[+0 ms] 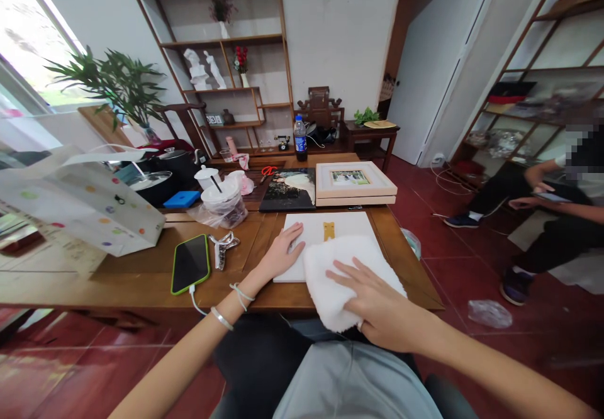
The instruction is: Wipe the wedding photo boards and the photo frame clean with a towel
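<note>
A white flat panel point(352, 222) lies on the wooden table in front of me, with a small gold-coloured plate point(329, 231) near its middle. My left hand point(286, 251) rests on the panel's left side, fingers stretched out and holding nothing. A fluffy white towel point(325, 293) covers the panel's near right part and hangs past its near edge. My right hand point(372, 296) has hold of the towel, its fingers spread over the top; what lies under the palm is hidden.
Behind the panel are a pale picture frame point(384, 186) and a dark picture point(283, 195). A charging phone point(190, 264), crumpled foil point(221, 250), a bagged cup point(221, 202) and a white paper bag point(117, 224) stand left. A bottle point(300, 137) stands behind; a seated person point(561, 195) is right.
</note>
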Available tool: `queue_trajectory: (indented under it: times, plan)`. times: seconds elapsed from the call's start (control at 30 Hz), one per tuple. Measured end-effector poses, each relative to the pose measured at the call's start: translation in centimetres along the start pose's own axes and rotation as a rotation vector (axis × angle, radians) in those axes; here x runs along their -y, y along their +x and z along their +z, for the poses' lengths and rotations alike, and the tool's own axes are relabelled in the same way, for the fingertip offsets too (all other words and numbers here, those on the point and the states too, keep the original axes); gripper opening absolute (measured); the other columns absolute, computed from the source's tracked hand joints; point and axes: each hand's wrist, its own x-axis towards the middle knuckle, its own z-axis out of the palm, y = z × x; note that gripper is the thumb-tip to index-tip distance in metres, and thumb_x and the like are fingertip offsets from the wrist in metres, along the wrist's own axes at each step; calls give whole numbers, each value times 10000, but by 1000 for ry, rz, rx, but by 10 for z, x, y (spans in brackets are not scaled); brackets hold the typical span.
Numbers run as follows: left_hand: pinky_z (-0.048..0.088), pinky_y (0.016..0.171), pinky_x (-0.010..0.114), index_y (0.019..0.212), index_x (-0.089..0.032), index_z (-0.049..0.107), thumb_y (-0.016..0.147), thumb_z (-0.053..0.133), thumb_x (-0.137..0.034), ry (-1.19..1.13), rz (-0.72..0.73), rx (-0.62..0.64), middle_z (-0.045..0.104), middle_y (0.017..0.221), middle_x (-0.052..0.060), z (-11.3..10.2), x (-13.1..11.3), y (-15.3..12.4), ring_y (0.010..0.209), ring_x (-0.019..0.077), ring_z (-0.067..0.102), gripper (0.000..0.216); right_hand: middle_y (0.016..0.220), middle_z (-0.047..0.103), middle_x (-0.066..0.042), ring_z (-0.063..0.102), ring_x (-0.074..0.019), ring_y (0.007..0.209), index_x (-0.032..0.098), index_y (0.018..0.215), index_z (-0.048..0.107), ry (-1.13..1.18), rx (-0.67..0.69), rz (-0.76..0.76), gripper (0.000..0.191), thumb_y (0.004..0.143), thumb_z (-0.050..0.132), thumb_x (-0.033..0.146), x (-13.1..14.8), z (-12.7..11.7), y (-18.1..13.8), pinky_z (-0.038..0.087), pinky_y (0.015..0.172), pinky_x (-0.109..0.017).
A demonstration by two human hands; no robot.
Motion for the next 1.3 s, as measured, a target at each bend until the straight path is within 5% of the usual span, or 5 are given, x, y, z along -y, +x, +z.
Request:
queue_trajectory:
  times: [0.23,0.47,0.63,0.93,1.3]
  plan:
    - [213,1098,462,1263,-125,488,834,445,-313,7,-1,17,444,1357,127,-1,-1,0,1294,237,359,470,1411,346,-134,173,-230,1345,148,1018,636,32,-70,-53,436,622,478,59,-54,1,32,94,1082,-493]
    - [201,1101,461,1273,-150,479,851,435,-339,9,-17,19,439,1365,107,-1,1,0,1295,227,358,464,1314,473,-138,191,-282,1334,144,1136,567,-54,-148,154,416,746,429,100,-96,3,77,126,1039,-574]
    - [186,1103,473,1281,-128,471,883,370,-314,-8,-27,29,433,1366,113,-1,2,1,1301,225,348,450,1284,472,-165,306,-326,1263,142,1117,594,-252,-141,193,410,730,467,94,-61,8,85,206,1012,-546]
    - [178,1107,458,1260,-157,497,900,339,-329,-83,-15,32,430,1372,91,-2,3,0,1313,211,326,430,1141,536,-196,421,-335,1137,134,859,676,-306,-43,-113,205,753,539,244,42,14,41,267,978,-489]
    - [173,1106,455,1270,-182,490,906,316,-337,-96,-33,18,437,1366,71,-2,-2,2,1308,211,335,431,1248,504,-185,397,-280,1209,125,1151,561,-236,-83,171,419,740,476,116,-52,-3,97,275,993,-458]
